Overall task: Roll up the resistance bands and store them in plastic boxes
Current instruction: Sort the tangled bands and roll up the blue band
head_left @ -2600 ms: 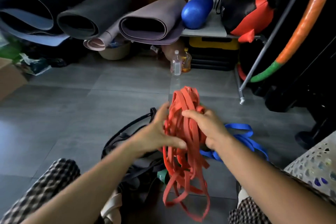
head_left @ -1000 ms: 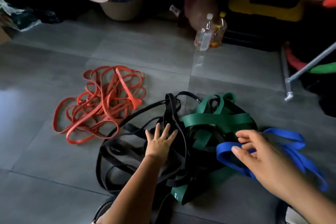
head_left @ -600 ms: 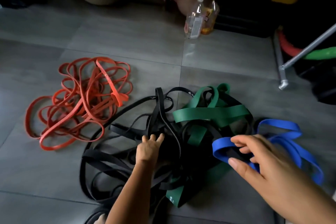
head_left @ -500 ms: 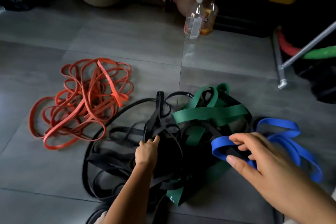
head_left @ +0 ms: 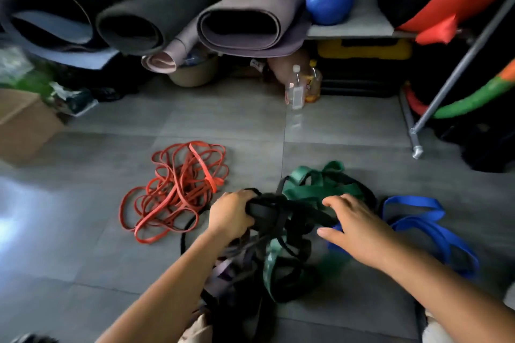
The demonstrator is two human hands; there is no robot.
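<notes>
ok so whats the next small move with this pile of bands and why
Probably lift the black bands that the left hand grips up and away from the green bands, using the open right hand to hold the green ones down. Black and green lie tangled in one heap, while the red bands lie apart on the floor.

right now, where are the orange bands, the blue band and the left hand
orange bands (head_left: 178,189), head view, middle of the tangle
blue band (head_left: 412,201), head view, upper strap of its loop
left hand (head_left: 231,214), head view, back of the hand, which grips the black bands (head_left: 267,209)
</notes>
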